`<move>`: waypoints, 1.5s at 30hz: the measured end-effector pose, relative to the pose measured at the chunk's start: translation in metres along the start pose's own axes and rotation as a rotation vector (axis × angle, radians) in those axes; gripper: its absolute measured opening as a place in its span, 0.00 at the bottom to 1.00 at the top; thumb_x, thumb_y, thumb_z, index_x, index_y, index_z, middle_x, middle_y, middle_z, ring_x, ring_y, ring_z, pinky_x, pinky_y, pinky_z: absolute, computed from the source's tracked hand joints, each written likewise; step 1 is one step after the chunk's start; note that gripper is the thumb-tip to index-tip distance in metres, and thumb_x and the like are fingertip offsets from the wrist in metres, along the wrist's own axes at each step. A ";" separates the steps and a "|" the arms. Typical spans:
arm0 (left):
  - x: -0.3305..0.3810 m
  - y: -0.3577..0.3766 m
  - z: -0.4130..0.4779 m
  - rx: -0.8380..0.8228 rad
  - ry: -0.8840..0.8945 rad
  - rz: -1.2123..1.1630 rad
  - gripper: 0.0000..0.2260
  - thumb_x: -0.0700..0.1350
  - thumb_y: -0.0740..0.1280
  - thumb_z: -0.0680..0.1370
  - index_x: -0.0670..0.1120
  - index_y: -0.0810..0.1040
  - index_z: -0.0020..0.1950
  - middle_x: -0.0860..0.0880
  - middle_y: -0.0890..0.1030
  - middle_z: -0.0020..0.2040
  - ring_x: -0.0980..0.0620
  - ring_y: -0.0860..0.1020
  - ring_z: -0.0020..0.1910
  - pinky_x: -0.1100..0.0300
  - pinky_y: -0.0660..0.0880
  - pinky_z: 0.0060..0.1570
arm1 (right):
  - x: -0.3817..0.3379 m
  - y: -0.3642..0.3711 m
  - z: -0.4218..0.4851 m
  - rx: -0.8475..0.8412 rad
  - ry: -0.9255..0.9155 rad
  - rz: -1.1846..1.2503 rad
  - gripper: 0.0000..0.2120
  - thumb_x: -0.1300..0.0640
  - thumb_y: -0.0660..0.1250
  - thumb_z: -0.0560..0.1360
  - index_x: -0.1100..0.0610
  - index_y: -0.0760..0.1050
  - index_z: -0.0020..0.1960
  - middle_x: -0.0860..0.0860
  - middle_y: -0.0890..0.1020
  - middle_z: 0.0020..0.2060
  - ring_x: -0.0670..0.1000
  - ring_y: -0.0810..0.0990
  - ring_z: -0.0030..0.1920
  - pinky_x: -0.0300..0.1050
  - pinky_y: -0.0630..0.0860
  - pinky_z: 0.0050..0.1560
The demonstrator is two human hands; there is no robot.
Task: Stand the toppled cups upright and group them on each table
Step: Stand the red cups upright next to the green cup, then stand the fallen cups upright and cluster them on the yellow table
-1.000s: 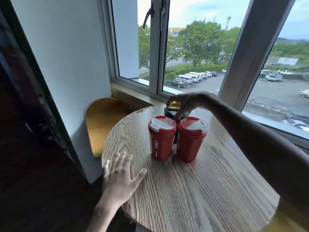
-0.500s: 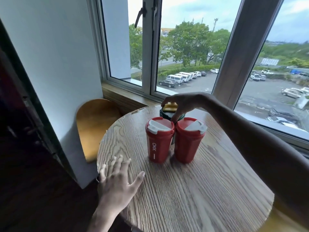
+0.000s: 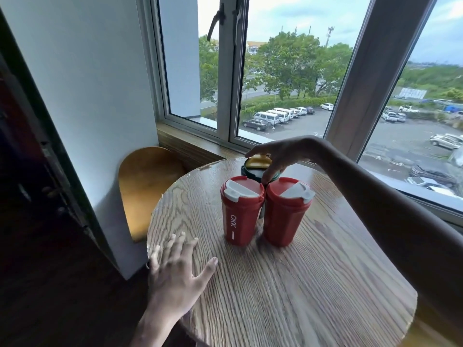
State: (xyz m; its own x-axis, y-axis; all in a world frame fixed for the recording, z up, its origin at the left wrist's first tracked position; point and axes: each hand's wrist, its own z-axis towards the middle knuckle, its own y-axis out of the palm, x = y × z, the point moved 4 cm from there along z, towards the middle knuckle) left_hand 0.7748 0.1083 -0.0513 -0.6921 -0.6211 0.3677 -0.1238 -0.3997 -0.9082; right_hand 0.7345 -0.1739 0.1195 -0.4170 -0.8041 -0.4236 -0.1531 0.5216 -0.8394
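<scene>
Two red cups stand upright and touching mid-frame on the table, while the right hand curls its grip round the green cup just behind, likely closing the group, and the left hand lies flat, holding nothing.

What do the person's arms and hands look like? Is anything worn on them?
Both are bare. The left hand and the right hand wear no gloves, and no sleeve shows on either arm as far as the picture reaches.
</scene>
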 end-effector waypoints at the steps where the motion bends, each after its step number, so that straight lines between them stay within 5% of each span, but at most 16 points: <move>1: 0.001 0.000 0.000 -0.020 0.001 0.006 0.45 0.77 0.35 0.65 0.57 0.62 0.73 0.52 0.57 0.77 0.54 0.52 0.77 0.48 0.40 0.73 | 0.000 0.000 -0.001 0.013 0.006 0.006 0.38 0.59 0.75 0.68 0.44 0.62 0.72 0.53 0.62 0.73 0.53 0.73 0.61 0.43 0.80 0.47; 5: 0.003 -0.002 -0.001 -0.001 -0.002 0.028 0.44 0.76 0.35 0.65 0.57 0.62 0.73 0.53 0.56 0.78 0.55 0.51 0.77 0.49 0.39 0.73 | 0.003 -0.006 -0.015 0.135 0.008 0.037 0.31 0.53 0.71 0.73 0.47 0.62 0.72 0.55 0.69 0.69 0.53 0.75 0.60 0.45 0.77 0.54; 10: 0.002 -0.002 -0.002 0.019 0.019 -0.023 0.41 0.75 0.40 0.67 0.55 0.65 0.72 0.51 0.59 0.77 0.53 0.53 0.76 0.48 0.41 0.73 | -0.006 0.008 -0.067 0.650 -0.149 -0.016 0.23 0.54 0.68 0.75 0.53 0.69 0.68 0.54 0.73 0.64 0.47 0.71 0.63 0.43 0.69 0.62; 15: 0.002 -0.002 -0.004 0.032 0.045 -0.051 0.40 0.74 0.42 0.68 0.53 0.67 0.71 0.49 0.62 0.76 0.51 0.54 0.76 0.46 0.43 0.73 | -0.023 0.084 -0.135 1.072 -0.232 -0.050 0.15 0.50 0.64 0.72 0.50 0.76 0.58 0.50 0.76 0.54 0.52 0.72 0.59 0.51 0.68 0.60; 18: 0.002 -0.003 -0.006 0.026 0.062 -0.057 0.39 0.74 0.44 0.69 0.53 0.67 0.71 0.49 0.62 0.76 0.50 0.55 0.76 0.47 0.44 0.73 | -0.030 0.135 -0.160 1.184 -0.188 -0.111 0.11 0.51 0.64 0.72 0.51 0.77 0.52 0.50 0.78 0.49 0.53 0.74 0.53 0.51 0.68 0.53; 22: 0.002 -0.004 -0.014 0.010 0.104 -0.069 0.38 0.73 0.44 0.70 0.52 0.67 0.71 0.49 0.62 0.76 0.51 0.56 0.76 0.49 0.44 0.74 | -0.022 0.194 -0.175 1.085 -0.064 -0.156 0.13 0.48 0.64 0.72 0.52 0.78 0.53 0.49 0.79 0.49 0.52 0.74 0.51 0.48 0.66 0.51; 26: 0.002 -0.002 -0.039 0.005 0.121 -0.132 0.36 0.71 0.45 0.72 0.53 0.66 0.72 0.51 0.61 0.76 0.53 0.54 0.76 0.53 0.41 0.73 | -0.012 0.235 -0.181 0.795 0.045 -0.155 0.26 0.37 0.58 0.72 0.49 0.72 0.64 0.47 0.75 0.59 0.52 0.71 0.60 0.42 0.62 0.58; 29: 0.005 0.001 -0.074 0.057 0.130 -0.177 0.32 0.68 0.48 0.75 0.52 0.67 0.72 0.51 0.63 0.76 0.55 0.54 0.76 0.54 0.40 0.73 | -0.005 0.260 -0.186 0.495 0.100 -0.121 0.40 0.28 0.45 0.67 0.44 0.57 0.75 0.47 0.60 0.75 0.49 0.54 0.75 0.48 0.53 0.73; 32: 0.011 0.007 -0.121 0.062 0.125 -0.225 0.29 0.65 0.50 0.78 0.53 0.60 0.76 0.54 0.56 0.78 0.59 0.46 0.77 0.50 0.48 0.75 | -0.014 0.275 -0.196 0.440 0.005 -0.158 0.42 0.26 0.40 0.67 0.45 0.57 0.75 0.48 0.55 0.77 0.47 0.45 0.77 0.47 0.43 0.75; 35: 0.013 0.008 -0.169 0.048 0.089 -0.184 0.30 0.63 0.56 0.77 0.54 0.56 0.76 0.54 0.56 0.78 0.57 0.51 0.76 0.51 0.53 0.73 | -0.039 0.293 -0.207 0.446 -0.139 -0.161 0.35 0.28 0.48 0.70 0.45 0.66 0.70 0.48 0.66 0.72 0.49 0.56 0.75 0.47 0.49 0.74; 39: -0.008 -0.001 -0.233 0.078 0.001 -0.091 0.22 0.59 0.62 0.75 0.50 0.74 0.66 0.53 0.78 0.63 0.56 0.74 0.64 0.52 0.73 0.61 | -0.088 0.328 -0.220 0.484 -0.379 -0.142 0.25 0.37 0.58 0.73 0.49 0.75 0.62 0.49 0.77 0.62 0.52 0.71 0.65 0.47 0.59 0.67; 45: -0.087 -0.028 -0.334 0.058 -0.392 0.147 0.22 0.61 0.60 0.70 0.51 0.80 0.56 0.56 0.82 0.50 0.55 0.81 0.48 0.57 0.76 0.49 | -0.166 0.389 -0.212 0.293 -0.643 -0.293 0.22 0.38 0.61 0.69 0.50 0.78 0.56 0.48 0.81 0.51 0.52 0.80 0.53 0.47 0.76 0.51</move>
State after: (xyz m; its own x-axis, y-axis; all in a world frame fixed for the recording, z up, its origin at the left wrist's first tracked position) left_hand 0.6006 0.3983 -0.1247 -0.3755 -0.8791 0.2936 0.0039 -0.3182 -0.9480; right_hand 0.5544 0.2230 -0.0642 0.2217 -0.9523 -0.2096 0.1041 0.2368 -0.9660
